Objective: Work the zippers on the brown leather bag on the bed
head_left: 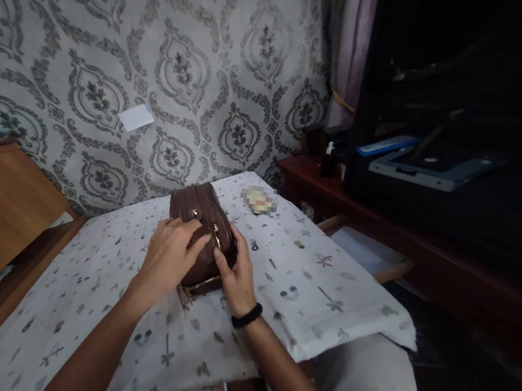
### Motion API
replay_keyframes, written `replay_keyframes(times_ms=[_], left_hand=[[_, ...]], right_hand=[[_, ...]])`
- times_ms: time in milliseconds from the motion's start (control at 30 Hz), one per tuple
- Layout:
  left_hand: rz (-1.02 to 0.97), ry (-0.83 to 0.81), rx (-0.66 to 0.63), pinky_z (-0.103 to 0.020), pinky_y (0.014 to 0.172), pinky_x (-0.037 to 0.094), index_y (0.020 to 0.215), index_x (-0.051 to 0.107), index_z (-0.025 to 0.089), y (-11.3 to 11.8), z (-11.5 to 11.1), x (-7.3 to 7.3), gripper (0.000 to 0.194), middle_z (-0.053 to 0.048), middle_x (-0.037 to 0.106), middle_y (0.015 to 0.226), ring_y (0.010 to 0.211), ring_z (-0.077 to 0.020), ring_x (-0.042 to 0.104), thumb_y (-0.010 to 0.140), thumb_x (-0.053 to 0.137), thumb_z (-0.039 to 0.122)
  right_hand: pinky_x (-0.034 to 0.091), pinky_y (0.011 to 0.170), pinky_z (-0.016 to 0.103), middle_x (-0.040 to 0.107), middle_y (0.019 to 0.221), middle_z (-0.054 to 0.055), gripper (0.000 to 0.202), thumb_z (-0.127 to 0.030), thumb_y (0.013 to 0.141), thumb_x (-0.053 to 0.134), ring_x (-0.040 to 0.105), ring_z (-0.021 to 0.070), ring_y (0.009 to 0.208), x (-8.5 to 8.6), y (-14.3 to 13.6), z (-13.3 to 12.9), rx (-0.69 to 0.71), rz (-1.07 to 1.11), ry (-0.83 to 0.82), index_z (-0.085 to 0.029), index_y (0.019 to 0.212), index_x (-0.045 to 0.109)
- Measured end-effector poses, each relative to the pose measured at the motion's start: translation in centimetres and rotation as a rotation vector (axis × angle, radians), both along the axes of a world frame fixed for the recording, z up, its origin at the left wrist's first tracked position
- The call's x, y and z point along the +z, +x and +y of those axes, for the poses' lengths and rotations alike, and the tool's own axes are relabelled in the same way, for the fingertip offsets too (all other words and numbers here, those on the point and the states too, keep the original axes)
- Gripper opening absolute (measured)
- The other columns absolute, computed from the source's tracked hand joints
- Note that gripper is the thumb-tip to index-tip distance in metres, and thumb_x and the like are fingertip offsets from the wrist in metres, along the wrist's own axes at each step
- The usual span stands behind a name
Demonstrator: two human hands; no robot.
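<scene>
Two hands (170,257) (238,276), fingers flanking brown pouch (202,216), touching

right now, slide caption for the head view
Both hands, left hand and right hand, rest on a brown zippered bag on a patterned tablecloth.

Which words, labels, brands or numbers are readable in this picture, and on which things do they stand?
None can be read.
Small item on the printed cloth: blurred out.
Brown zipped bag under both hands: no visible lettering.
White paper on the wall: blank.
</scene>
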State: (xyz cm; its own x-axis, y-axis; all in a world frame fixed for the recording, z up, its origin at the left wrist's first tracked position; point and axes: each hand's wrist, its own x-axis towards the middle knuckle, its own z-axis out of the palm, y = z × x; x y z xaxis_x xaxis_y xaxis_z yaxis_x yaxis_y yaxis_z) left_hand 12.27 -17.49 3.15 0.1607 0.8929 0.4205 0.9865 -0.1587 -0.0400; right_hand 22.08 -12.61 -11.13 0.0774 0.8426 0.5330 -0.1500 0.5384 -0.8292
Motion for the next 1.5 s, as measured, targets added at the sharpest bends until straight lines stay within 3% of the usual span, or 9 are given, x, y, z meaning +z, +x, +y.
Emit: replay_keyframes(times_ms=[200,267,467,667,800,1033,1133,1300,1500], left_hand=[[-0.056,-0.035,-0.010,-0.029,0.056,0.029,0.071,0.062,0.022,0.5,-0.1,0.8,0.026,0.001,0.059,0.057,0.052,-0.0170,0.052,0.093,0.057,0.034],[-0.013,0.028,-0.080,-0.029,0.059,0.033,0.071,0.062,0.021,0.4,-0.1,0.5,0.026,0.000,0.063,0.064,0.059,-0.0177,0.055,0.094,0.055,0.029],[0.381,0.207,-0.286,-0.036,0.072,0.040,0.077,0.064,0.019,0.0,-0.4,-1.4,0.027,-0.006,0.061,0.074,0.075,-0.0228,0.054,0.097,0.045,0.018],[0.176,0.290,-0.173,-0.036,0.073,0.043,0.084,0.065,0.019,0.1,-0.2,-2.6,0.019,-0.008,0.065,0.086,0.083,-0.0235,0.058,0.097,0.051,0.025],[-0.050,0.225,-0.230,-0.037,0.083,0.049,0.097,0.064,0.019,0.0,0.2,-3.1,0.016,-0.009,0.070,0.106,0.098,-0.0241,0.063,0.096,0.048,0.018],[-0.204,0.194,-0.265,-0.041,0.094,0.052,0.101,0.065,0.021,-0.6,0.4,-3.7,0.018,-0.009,0.072,0.109,0.108,-0.0243,0.064,0.094,0.048,0.018],[-0.196,0.194,-0.288,-0.043,0.095,0.052,0.102,0.065,0.021,-0.7,0.5,-3.7,0.019,-0.009,0.072,0.110,0.110,-0.0242,0.063,0.095,0.048,0.018],[-0.022,0.217,-0.333,-0.046,0.095,0.048,0.111,0.064,0.019,-0.7,0.3,-3.6,0.026,-0.010,0.073,0.108,0.113,-0.0266,0.062,0.094,0.046,0.012],[0.127,0.235,-0.372,-0.049,0.098,0.044,0.095,0.065,0.017,-0.3,-0.1,-3.7,0.022,-0.011,0.074,0.108,0.114,-0.0281,0.061,0.092,0.046,0.007]], right_hand=[[0.036,0.117,0.051,0.052,0.146,0.013,0.057,-0.043,0.092,0.058,0.048,0.0271,0.136,-0.1,-0.1,0.1,-0.010,0.009,0.007,-0.021,0.143,0.044],[0.036,0.116,0.051,0.052,0.146,0.013,0.057,-0.042,0.092,0.057,0.048,0.0269,0.136,-0.1,0.0,0.1,-0.012,0.004,0.013,-0.022,0.143,0.045],[0.038,0.116,0.051,0.053,0.145,0.014,0.056,-0.040,0.092,0.057,0.049,0.0276,0.136,0.1,0.2,0.1,-0.033,-0.024,0.037,-0.021,0.144,0.045],[0.038,0.115,0.051,0.054,0.145,0.013,0.055,-0.041,0.092,0.057,0.050,0.0268,0.135,0.3,0.3,-0.1,-0.015,-0.011,0.013,-0.022,0.143,0.046],[0.036,0.117,0.050,0.053,0.146,0.013,0.051,-0.039,0.095,0.051,0.048,0.0252,0.137,0.4,0.4,-0.2,0.006,-0.005,0.000,-0.021,0.143,0.046],[0.037,0.116,0.049,0.055,0.144,0.010,0.049,-0.039,0.094,0.054,0.050,0.0243,0.135,0.0,0.2,0.2,0.012,0.037,-0.012,-0.024,0.140,0.050],[0.037,0.116,0.051,0.057,0.143,0.010,0.049,-0.039,0.093,0.055,0.051,0.0250,0.134,-0.3,0.0,0.4,0.004,0.045,-0.010,-0.025,0.139,0.051],[0.037,0.116,0.050,0.057,0.143,0.010,0.049,-0.038,0.093,0.054,0.051,0.0250,0.134,-0.3,0.0,0.5,-0.010,0.026,0.001,-0.024,0.140,0.050],[0.037,0.116,0.050,0.057,0.143,0.011,0.049,-0.038,0.094,0.054,0.051,0.0257,0.135,-0.2,0.0,0.4,-0.032,0.003,0.007,-0.024,0.140,0.051]])
